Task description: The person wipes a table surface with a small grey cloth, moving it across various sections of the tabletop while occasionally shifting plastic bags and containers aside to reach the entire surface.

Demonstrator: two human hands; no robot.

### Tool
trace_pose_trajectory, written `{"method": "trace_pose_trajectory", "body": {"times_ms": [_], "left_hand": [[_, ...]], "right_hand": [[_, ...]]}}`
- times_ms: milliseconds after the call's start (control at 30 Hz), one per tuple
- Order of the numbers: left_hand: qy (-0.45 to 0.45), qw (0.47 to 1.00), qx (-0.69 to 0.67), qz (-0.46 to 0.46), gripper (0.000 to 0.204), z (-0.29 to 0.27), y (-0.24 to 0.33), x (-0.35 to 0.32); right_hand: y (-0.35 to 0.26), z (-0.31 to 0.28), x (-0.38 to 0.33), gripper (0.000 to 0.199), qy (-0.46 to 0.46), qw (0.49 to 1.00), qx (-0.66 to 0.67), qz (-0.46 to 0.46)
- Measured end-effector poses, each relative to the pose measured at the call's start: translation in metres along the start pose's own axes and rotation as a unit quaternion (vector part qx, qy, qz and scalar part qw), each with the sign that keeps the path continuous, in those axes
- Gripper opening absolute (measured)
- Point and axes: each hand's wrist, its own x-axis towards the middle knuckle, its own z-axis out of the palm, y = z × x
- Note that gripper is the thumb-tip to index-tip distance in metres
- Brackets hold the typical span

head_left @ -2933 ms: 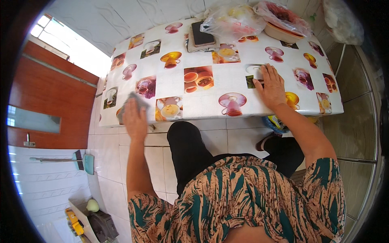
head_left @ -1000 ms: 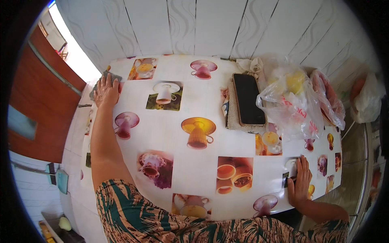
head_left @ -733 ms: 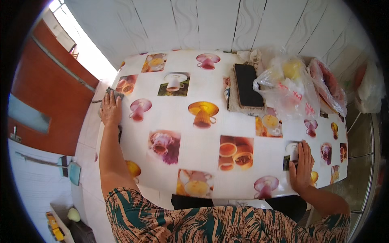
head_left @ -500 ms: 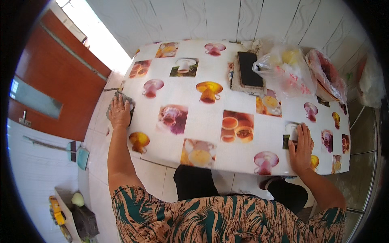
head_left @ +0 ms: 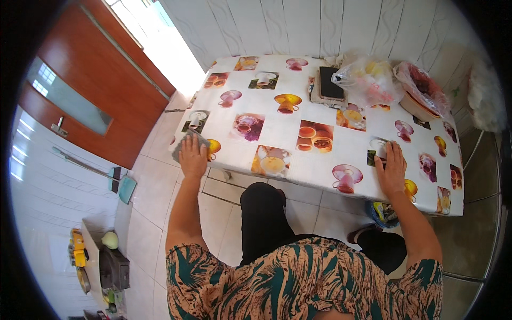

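Note:
A table covered with a white tablecloth (head_left: 312, 176) printed with cups and saucers stands before me. At its near left corner, my left hand (head_left: 192, 157) presses a grey cloth (head_left: 201, 140) against the surface, fingers stretched over it. The cloth sticks out beside the fingers, next to a printed yellow cup. On the right part of the table, my right hand (head_left: 392, 169) lies flat near the front edge with its fingers extended. Nothing shows in that hand.
Along the back right are a phone (head_left: 332, 82) on a folded cloth, a clear plastic bag (head_left: 368, 80) and a lined basket (head_left: 421, 109). A brown door (head_left: 101, 80) stands at the left; a dustpan (head_left: 127, 189) is below it. My knees are by the table's front edge.
My left hand and the grey cloth have slid along the left edge toward me, uncovering a printed white cup. My right hand stays at nearly the same spot. The view has shifted.

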Motion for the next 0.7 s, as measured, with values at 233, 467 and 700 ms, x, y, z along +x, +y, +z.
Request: {"method": "trace_pose_trajectory", "body": {"times_ms": [233,467,700], "left_hand": [[0.101,0.981,-0.072,0.147,0.057,-0.011,0.084,-0.071],[0.023,0.938,-0.180,0.295,0.057,-0.047,0.235,-0.127],[0.007,0.918,-0.226,0.327,0.057,-0.052,0.247,-0.129]], "right_hand": [[0.025,0.015,0.003,0.051,0.084,0.981,0.174,0.006],[0.048,0.009,0.006,0.040,0.032,0.980,0.195,-0.031],[0.073,-0.006,-0.010,0.046,0.023,0.999,0.024,-0.017]]}}
